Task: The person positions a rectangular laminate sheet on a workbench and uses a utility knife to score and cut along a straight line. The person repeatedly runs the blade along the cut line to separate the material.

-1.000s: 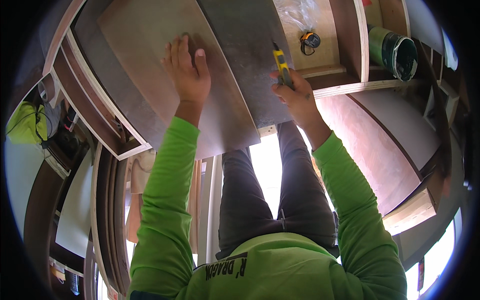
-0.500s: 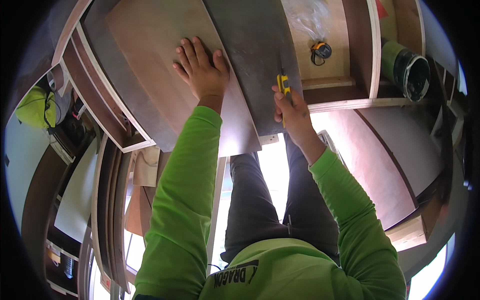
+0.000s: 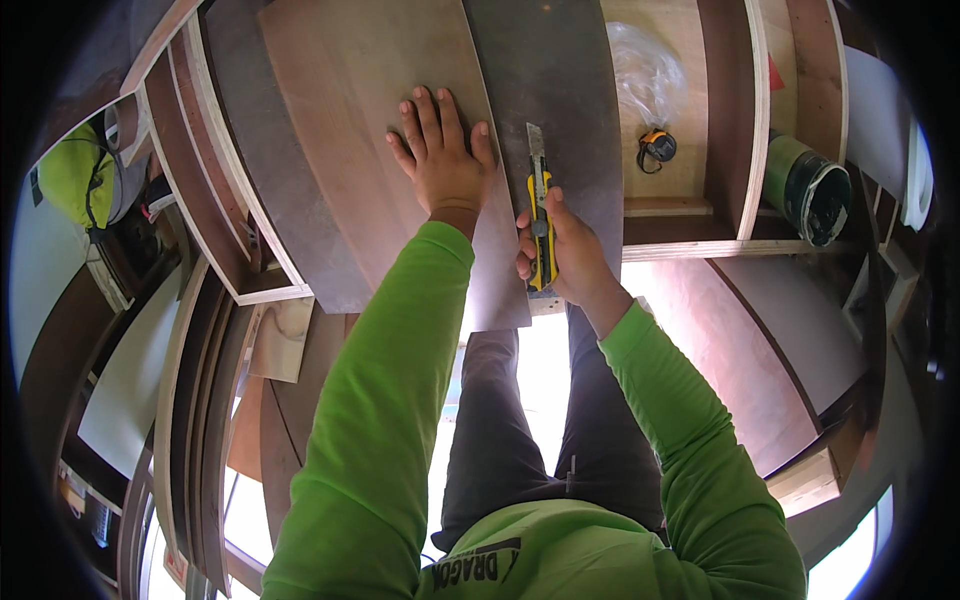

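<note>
- The left hand [image 3: 448, 178] is laid flat, fingers spread and released, on a brown board [image 3: 370, 130].
- A yellow-and-black knife [image 3: 541, 225] is grasped in the right hand [image 3: 577, 250], held over a dark panel [image 3: 548, 70] just beside the board's right edge; its bared blade is pointed away from the body, and whether the panel is touched by it cannot be told.
- The panel is partly covered by the board.
- An orange-and-black tape measure [image 3: 657, 147] is seen at right, near crumpled clear plastic [image 3: 645, 75].
</note>
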`<action>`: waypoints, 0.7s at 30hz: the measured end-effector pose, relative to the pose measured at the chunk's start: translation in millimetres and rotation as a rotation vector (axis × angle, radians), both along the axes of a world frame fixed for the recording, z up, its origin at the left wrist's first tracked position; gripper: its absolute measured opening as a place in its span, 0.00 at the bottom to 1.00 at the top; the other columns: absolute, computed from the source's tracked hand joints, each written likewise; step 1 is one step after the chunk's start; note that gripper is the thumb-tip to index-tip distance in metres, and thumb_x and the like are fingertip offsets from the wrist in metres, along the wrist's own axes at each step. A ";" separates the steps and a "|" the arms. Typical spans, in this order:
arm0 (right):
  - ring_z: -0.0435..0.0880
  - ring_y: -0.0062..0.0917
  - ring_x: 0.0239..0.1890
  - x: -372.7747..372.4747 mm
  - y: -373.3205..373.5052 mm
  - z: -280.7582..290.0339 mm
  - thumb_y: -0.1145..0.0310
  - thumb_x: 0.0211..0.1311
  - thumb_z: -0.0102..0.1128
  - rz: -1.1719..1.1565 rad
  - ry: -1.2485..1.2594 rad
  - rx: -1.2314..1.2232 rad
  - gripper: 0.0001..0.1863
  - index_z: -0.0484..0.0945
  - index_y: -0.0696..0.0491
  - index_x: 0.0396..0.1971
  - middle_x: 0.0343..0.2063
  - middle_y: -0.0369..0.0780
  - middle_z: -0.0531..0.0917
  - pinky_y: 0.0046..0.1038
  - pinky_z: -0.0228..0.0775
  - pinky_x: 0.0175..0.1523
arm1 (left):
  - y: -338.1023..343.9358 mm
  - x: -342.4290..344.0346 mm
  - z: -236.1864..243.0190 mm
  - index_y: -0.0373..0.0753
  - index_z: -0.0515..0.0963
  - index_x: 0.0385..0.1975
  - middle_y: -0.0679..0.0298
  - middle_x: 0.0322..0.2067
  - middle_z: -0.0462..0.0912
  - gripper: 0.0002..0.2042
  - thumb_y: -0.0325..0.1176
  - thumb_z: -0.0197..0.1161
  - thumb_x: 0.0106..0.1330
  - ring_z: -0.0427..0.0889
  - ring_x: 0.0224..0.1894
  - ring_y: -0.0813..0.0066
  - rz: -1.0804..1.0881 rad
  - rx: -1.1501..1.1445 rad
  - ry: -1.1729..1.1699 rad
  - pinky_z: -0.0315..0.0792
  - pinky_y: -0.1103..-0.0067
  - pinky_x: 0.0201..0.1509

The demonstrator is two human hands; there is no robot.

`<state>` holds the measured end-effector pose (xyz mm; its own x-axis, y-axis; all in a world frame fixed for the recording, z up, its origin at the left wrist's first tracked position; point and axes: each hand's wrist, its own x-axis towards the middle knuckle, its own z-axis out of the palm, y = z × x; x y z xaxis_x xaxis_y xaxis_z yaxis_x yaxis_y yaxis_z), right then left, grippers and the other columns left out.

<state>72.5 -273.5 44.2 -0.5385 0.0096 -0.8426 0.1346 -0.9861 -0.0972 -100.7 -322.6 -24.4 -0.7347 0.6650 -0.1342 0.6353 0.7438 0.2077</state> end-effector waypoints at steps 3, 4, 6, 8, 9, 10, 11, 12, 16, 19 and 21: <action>0.80 0.31 0.21 4.4 -9.0 1.1 0.33 0.71 0.44 -0.037 0.049 -0.014 0.34 0.74 0.55 0.40 0.20 0.38 0.75 0.32 0.72 0.29 | -2.2 -0.3 0.4 0.43 0.57 0.75 0.58 0.77 0.51 0.33 0.55 0.43 0.75 0.43 0.79 0.55 -0.007 0.087 0.009 0.30 0.52 0.79; 0.80 0.32 0.21 4.9 -11.0 3.2 0.33 0.71 0.44 -0.043 0.079 -0.021 0.34 0.74 0.55 0.41 0.20 0.39 0.76 0.33 0.73 0.29 | -2.4 -0.4 0.7 0.43 0.57 0.75 0.58 0.77 0.51 0.33 0.54 0.43 0.75 0.43 0.79 0.55 -0.010 0.091 0.005 0.30 0.52 0.79; 0.81 0.32 0.21 4.5 -17.1 8.6 0.35 0.73 0.44 -0.035 0.007 0.050 0.33 0.74 0.55 0.44 0.21 0.40 0.78 0.34 0.73 0.30 | -1.6 -1.2 0.1 0.44 0.58 0.74 0.58 0.77 0.52 0.32 0.54 0.43 0.75 0.44 0.79 0.54 -0.010 0.100 -0.003 0.31 0.51 0.79; 0.82 0.33 0.23 3.4 -19.6 9.4 0.38 0.74 0.44 -0.016 -0.027 0.106 0.31 0.75 0.55 0.47 0.22 0.40 0.79 0.35 0.75 0.32 | -4.0 -2.9 -0.2 0.45 0.59 0.74 0.58 0.76 0.52 0.32 0.54 0.43 0.75 0.44 0.79 0.54 -0.004 0.117 0.001 0.31 0.51 0.79; 0.83 0.34 0.24 4.2 -19.1 8.1 0.39 0.75 0.44 -0.009 -0.029 0.129 0.30 0.75 0.55 0.48 0.23 0.41 0.80 0.36 0.76 0.33 | -4.9 -3.7 -0.3 0.45 0.59 0.74 0.58 0.76 0.53 0.32 0.54 0.43 0.75 0.45 0.79 0.54 0.001 0.124 0.004 0.31 0.51 0.79; 0.84 0.34 0.25 6.6 -19.5 4.9 0.41 0.76 0.43 -0.010 -0.034 0.151 0.29 0.75 0.55 0.50 0.24 0.41 0.80 0.37 0.77 0.35 | -4.3 -3.4 -0.6 0.45 0.59 0.74 0.58 0.76 0.53 0.32 0.54 0.43 0.74 0.45 0.79 0.54 -0.001 0.137 0.002 0.31 0.51 0.79; 0.85 0.34 0.27 12.8 -17.1 -3.1 0.46 0.77 0.45 -0.062 0.087 0.103 0.25 0.74 0.55 0.51 0.26 0.41 0.81 0.37 0.78 0.36 | -2.4 -2.5 -0.8 0.46 0.60 0.74 0.58 0.76 0.53 0.32 0.55 0.43 0.74 0.46 0.79 0.54 -0.002 0.149 0.001 0.32 0.51 0.79; 0.85 0.34 0.28 17.1 -15.1 -8.7 0.48 0.77 0.46 -0.053 0.110 0.128 0.23 0.74 0.55 0.51 0.27 0.41 0.81 0.37 0.77 0.37 | -0.4 -1.8 -0.7 0.46 0.60 0.74 0.58 0.76 0.54 0.32 0.55 0.43 0.74 0.46 0.79 0.54 -0.005 0.160 0.001 0.32 0.50 0.79; 0.83 0.34 0.32 14.5 -17.7 -1.3 0.55 0.77 0.47 -0.059 0.165 0.150 0.19 0.72 0.54 0.53 0.31 0.41 0.80 0.36 0.75 0.41 | -5.4 -3.4 -3.5 0.47 0.60 0.73 0.58 0.76 0.54 0.32 0.55 0.43 0.74 0.46 0.79 0.55 0.001 0.150 0.038 0.34 0.51 0.79; 0.80 0.31 0.30 20.4 -18.6 3.1 0.56 0.77 0.48 -0.058 0.237 0.046 0.18 0.72 0.54 0.54 0.29 0.40 0.78 0.36 0.73 0.40 | -6.3 -4.7 -5.6 0.46 0.60 0.73 0.58 0.76 0.54 0.32 0.55 0.43 0.74 0.46 0.79 0.55 0.011 0.147 0.052 0.34 0.51 0.79; 0.78 0.28 0.28 30.7 -18.5 -1.9 0.56 0.76 0.49 -0.047 0.337 -0.038 0.18 0.72 0.54 0.54 0.29 0.39 0.77 0.35 0.71 0.40 | -4.4 -4.0 -6.2 0.46 0.60 0.74 0.58 0.76 0.54 0.32 0.56 0.42 0.74 0.46 0.79 0.55 0.005 0.146 0.057 0.35 0.51 0.79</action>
